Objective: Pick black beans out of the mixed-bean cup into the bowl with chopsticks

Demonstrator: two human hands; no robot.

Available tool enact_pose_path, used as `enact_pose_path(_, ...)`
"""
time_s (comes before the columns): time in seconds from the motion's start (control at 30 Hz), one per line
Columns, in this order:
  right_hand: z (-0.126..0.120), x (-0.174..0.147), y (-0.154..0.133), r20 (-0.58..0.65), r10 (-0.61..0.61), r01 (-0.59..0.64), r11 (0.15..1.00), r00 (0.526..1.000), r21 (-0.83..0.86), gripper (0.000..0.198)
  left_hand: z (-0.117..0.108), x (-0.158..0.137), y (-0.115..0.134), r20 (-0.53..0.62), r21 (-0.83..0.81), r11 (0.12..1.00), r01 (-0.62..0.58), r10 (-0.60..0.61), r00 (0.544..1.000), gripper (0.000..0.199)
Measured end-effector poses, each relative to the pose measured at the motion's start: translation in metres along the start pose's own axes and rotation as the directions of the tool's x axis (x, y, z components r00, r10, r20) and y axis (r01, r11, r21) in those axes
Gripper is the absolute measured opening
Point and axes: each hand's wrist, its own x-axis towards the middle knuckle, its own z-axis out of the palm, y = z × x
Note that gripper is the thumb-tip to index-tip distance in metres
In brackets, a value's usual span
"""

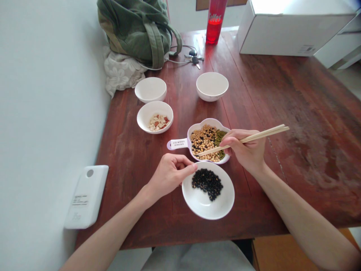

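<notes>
Right grip [248,152] clasps chopsticks [263,134]; left grip [170,173] pinches black-bean bowl [201,209] by its rim.

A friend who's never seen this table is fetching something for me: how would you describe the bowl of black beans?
On the dark reddish-brown wooden table, look toward the near edge, around its middle. There the left hand holds a round white bowl by its rim. Of the four round white bowls, it alone holds black beans.
</notes>
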Motion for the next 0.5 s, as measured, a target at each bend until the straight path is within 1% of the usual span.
enact_pose_path(0.1,0.0014,-0.0002,0.0001,-0.024,0.06,-0.06,0.998,0.998,0.026,0.028,0.0002,0.0,-0.0001,0.002,-0.001,1.0,-0.004,0.004,1.0,0.031)
enact_pose_path(0.2,0.002,0.0002,0.0009,-0.031,0.092,-0.09,0.994,0.995,0.068,0.027,0.0006,0.0,-0.0004,0.004,-0.016,1.0,0.001,-0.001,1.0,0.031)
enact_pose_path(0.33,0.0031,0.0011,0.0003,-0.049,0.097,-0.091,0.989,0.994,0.113,0.026,0.0006,0.0001,0.0003,0.0,-0.013,1.0,-0.008,0.008,1.0,0.031)
enact_pose_path(0.5,0.0034,0.0021,-0.0014,-0.073,0.095,-0.086,0.989,0.993,0.12,0.027,0.001,0.0005,0.0009,-0.004,-0.009,1.0,-0.019,0.019,1.0,0.03)
